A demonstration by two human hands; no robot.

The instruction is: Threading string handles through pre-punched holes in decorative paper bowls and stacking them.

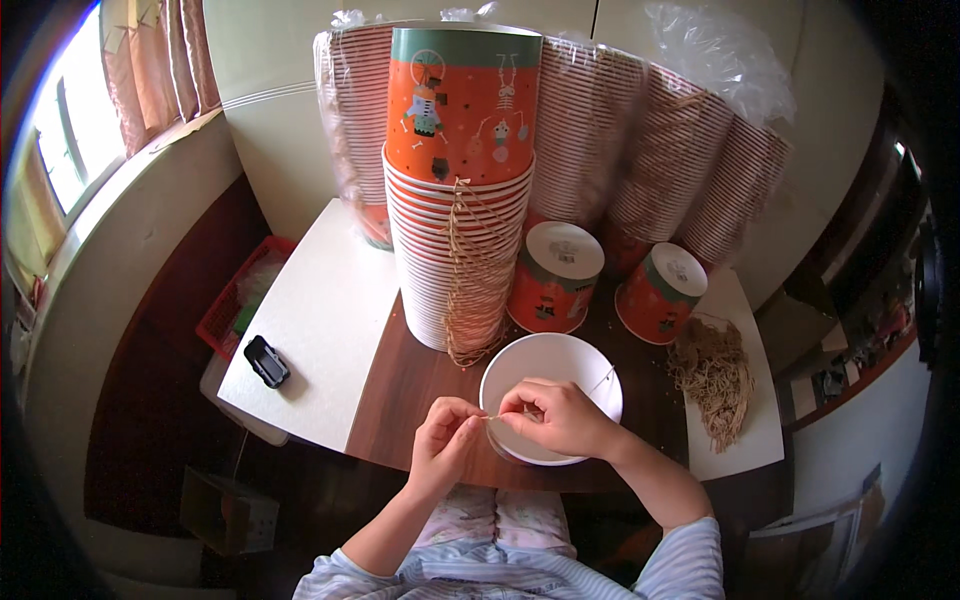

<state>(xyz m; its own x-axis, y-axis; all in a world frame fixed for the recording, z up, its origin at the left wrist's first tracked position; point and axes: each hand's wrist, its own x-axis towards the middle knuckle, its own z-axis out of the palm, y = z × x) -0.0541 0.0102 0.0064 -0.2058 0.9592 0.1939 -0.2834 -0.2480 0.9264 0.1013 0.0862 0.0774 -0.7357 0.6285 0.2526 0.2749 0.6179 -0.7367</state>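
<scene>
My left hand [446, 442] and my right hand [562, 416] meet at the near left rim of a white-lined paper bucket [552, 352]. Both are closed, pinching a short bit of thin tan twine [489, 418] between their fingertips. The bucket stands with its mouth up on the brown tabletop, and my right hand covers part of its opening. A thin line crosses the inside of its right wall. Just beyond it rises a tall stack of nested paper buckets [422, 262], with tan twine handles [470, 255] hanging down its side. An orange and green bucket [462, 112] sits upside down on top.
Two upside-down orange buckets, one nearer the middle [558, 285] and one farther right [662, 292], stand behind. A tangled twine pile [712, 375] lies at right. Plastic-wrapped bucket stacks [585, 130] line the back. A black plastic holder [266, 361] rests on the white board at left.
</scene>
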